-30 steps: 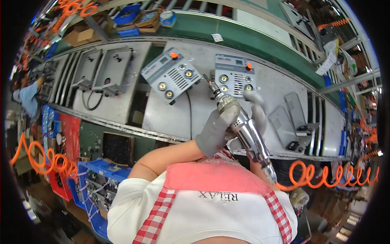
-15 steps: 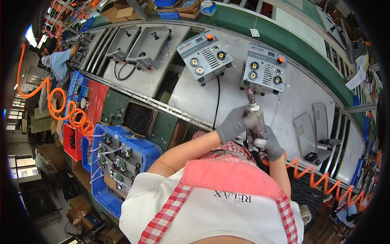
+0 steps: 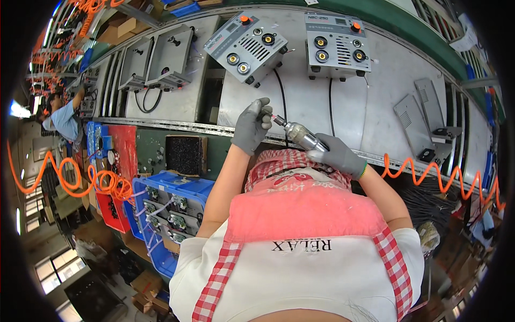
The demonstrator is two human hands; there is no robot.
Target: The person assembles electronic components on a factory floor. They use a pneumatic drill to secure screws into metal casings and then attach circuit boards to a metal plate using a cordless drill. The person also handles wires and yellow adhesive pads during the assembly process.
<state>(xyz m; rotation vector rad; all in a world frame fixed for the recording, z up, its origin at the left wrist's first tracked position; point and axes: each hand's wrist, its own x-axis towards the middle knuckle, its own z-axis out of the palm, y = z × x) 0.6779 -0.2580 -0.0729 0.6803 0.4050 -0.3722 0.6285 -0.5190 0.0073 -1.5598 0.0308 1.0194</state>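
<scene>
Grasping a shiny, cylindrical metal driver: grey-gloved right grip; curled left grip, contents unclear.

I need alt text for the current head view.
A person's gloved right hand grips a metal power tool pointed toward the gloved left hand; two gray machines with orange knobs stand on the bench beyond.

Bench open btwn pwr driver & R panels; blk cable crosses, 2 boxes block far side.

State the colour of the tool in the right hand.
The tool in the right hand is mostly shiny silver, seen best in the head view.
</scene>
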